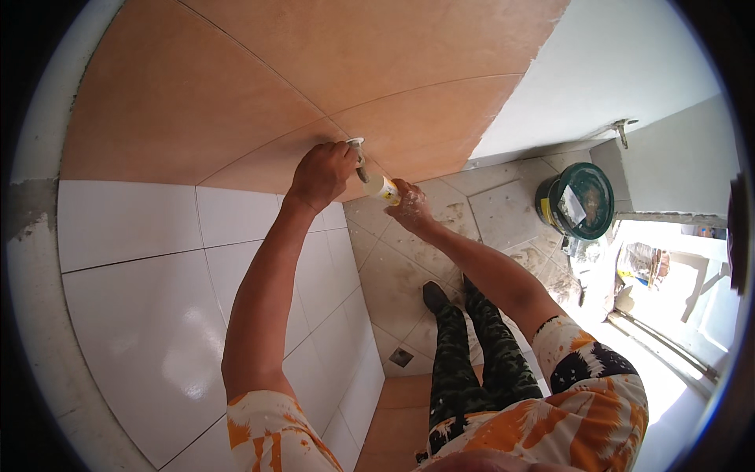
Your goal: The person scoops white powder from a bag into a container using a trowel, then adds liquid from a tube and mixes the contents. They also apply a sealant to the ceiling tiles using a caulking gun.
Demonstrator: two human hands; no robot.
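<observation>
A metal tap with a pale round flange comes out of the orange-tiled wall, its spout bent downward. My left hand is closed around the top of this tap, and the fingers hide its handle. Just below the spout, my right hand grips a small white and yellow plastic bottle, tilted with its pale end toward the tap. Whether water is running cannot be made out. Pale smears mark the right hand's fingers.
A dark green bucket with a white scrap on top stands at the right by the wall. A second tap sticks out above it. A square drain lies in the dirty tiled floor near my feet. A bright doorway is at the right.
</observation>
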